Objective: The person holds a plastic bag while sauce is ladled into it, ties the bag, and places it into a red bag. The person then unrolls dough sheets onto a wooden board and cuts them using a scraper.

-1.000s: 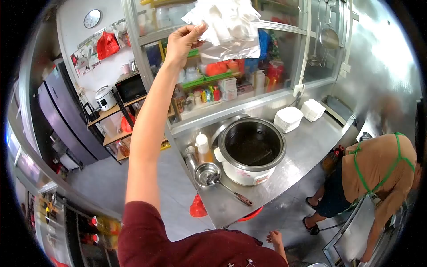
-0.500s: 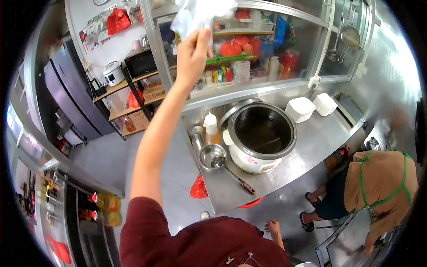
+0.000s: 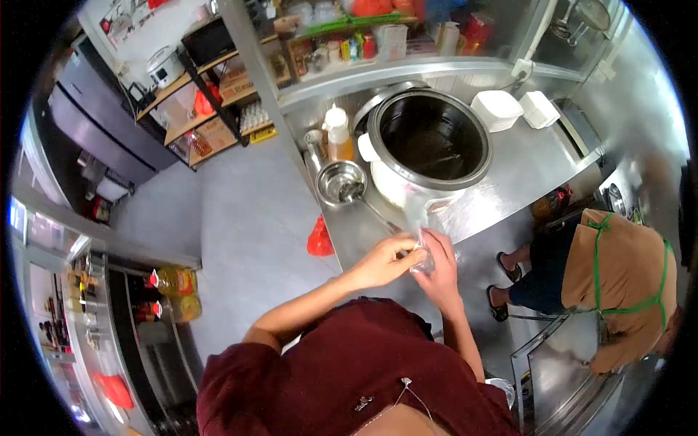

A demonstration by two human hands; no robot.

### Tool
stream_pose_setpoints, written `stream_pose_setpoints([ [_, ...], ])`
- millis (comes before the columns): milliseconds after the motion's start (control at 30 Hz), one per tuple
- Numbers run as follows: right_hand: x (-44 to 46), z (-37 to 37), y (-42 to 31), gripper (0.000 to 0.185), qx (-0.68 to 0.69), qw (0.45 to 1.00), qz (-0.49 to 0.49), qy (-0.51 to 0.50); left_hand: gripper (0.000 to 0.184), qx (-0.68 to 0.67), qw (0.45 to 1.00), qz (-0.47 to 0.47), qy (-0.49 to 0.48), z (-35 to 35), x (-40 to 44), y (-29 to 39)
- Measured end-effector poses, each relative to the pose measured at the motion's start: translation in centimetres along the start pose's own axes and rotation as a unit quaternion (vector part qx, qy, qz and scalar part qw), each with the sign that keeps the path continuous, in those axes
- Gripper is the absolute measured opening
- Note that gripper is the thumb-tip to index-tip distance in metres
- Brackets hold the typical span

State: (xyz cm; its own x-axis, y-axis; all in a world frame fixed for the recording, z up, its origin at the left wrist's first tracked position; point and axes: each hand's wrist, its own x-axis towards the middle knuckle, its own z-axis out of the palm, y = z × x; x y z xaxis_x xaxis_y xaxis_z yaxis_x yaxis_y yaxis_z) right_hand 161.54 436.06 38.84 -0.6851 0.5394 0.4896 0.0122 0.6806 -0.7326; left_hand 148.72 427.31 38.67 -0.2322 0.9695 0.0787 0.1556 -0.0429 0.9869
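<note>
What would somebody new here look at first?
Probably the big cooker with the black inside, on the metal counter. Nearer the camera, the left hand and right hand hold clear plastic. Off to the right, a person with green straps bends over.

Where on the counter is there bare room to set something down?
The widest bare patch of steel counter lies right of the cooker, before the white containers. A smaller one shows between the metal bowl and the left hand. Left of the cooker is crowded: bowl, squeeze bottle, metal canister.
</note>
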Motion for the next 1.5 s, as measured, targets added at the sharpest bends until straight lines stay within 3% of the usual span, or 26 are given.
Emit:
stream_pose_setpoints([
  [67,-0.2,1.0,1.6,0.037,0.006,0.999,-0.017,-0.037,0.021,-0.005,1.0,-0.011,-0.006,0.1,-0.6,-0.2],
  [167,-1.0,1.3,1.7,0.033,0.015,0.997,0.055,-0.045,0.029,0.089,0.989,0.062,0.105,-0.3,-1.5,-0.9],
  [200,-1.4,1.7,2.0,0.033,0.037,0.995,0.081,-0.035,0.052,0.097,0.987,0.019,0.13,-0.8,-2.1,-0.9],
  [300,-1.7,2.1,2.9,0.026,0.093,0.987,0.092,-0.094,0.071,0.27,0.929,0.164,0.191,-2.5,-2.9,0.5],
  [367,-0.9,2.1,2.3,0.019,0.129,0.968,0.077,-0.2,0.078,0.342,0.922,0.141,0.116,-3.4,-3.4,0.7],
  [433,-0.5,2.6,2.4,0.016,0.126,0.949,0.127,-0.26,0.062,0.294,0.946,0.116,0.068,-3.8,-4.0,-1.6],
  [533,0.6,4.1,1.8,0.01,0.189,0.942,0.157,-0.227,0.042,0.165,0.984,-0.068,-0.018,-5.2,-5.3,-2.1],
  [633,1.7,5.6,-1.8,0.011,0.196,0.95,0.187,-0.156,0.033,0.091,0.992,-0.049,0.071,-6.1,-7.9,-3.3],
  [667,1.9,6.5,-0.4,0.013,0.181,0.956,0.131,-0.191,0.029,0.051,0.994,-0.02,0.098,-6.4,-8.9,-4.1],
  [767,2.5,8.4,0.4,0.016,0.253,0.918,0.197,-0.235,0.026,0.042,0.986,-0.119,0.107,-8.9,-11.5,-3.6],
  [833,2.8,10.0,1.7,0.016,0.241,0.913,0.25,-0.213,0.019,-0.082,0.981,-0.12,0.13,-10.2,-13.5,-2.8],
  [867,2.9,11.0,1.9,0.017,0.24,0.909,0.277,-0.198,0.017,-0.219,0.958,-0.051,0.18,-10.4,-14.0,-4.0],
  [933,3.7,12.9,1.5,0.019,0.275,0.892,0.331,-0.136,0.021,-0.415,0.852,0.053,0.314,-10.8,-14.7,-4.2],
  [967,3.9,13.5,1.4,0.02,0.286,0.881,0.36,-0.106,0.027,-0.505,0.793,0.151,0.304,-11.6,-15.1,-4.7],
  [1033,4.2,14.4,0.8,0.027,0.322,0.872,0.348,-0.122,0.034,-0.545,0.732,0.152,0.381,-11.4,-15.5,-3.1],
  [1133,4.6,16.4,1.0,0.028,0.348,0.867,0.343,-0.1,0.035,-0.411,0.847,0.007,0.338,-10.0,-14.3,-5.4],
  [1200,5.0,16.5,0.4,0.028,0.324,0.871,0.335,-0.154,0.032,-0.308,0.902,-0.05,0.298,-9.2,-14.3,-4.4],
  [1367,4.7,15.7,-0.9,0.027,0.289,0.888,0.333,-0.132,0.028,-0.244,0.916,0.012,0.318,-10.0,-12.4,-5.4],
  [1500,3.9,14.6,0.4,0.024,0.317,0.883,0.337,-0.08,0.024,-0.215,0.944,-0.025,0.248,-10.4,-10.3,-4.9],
])
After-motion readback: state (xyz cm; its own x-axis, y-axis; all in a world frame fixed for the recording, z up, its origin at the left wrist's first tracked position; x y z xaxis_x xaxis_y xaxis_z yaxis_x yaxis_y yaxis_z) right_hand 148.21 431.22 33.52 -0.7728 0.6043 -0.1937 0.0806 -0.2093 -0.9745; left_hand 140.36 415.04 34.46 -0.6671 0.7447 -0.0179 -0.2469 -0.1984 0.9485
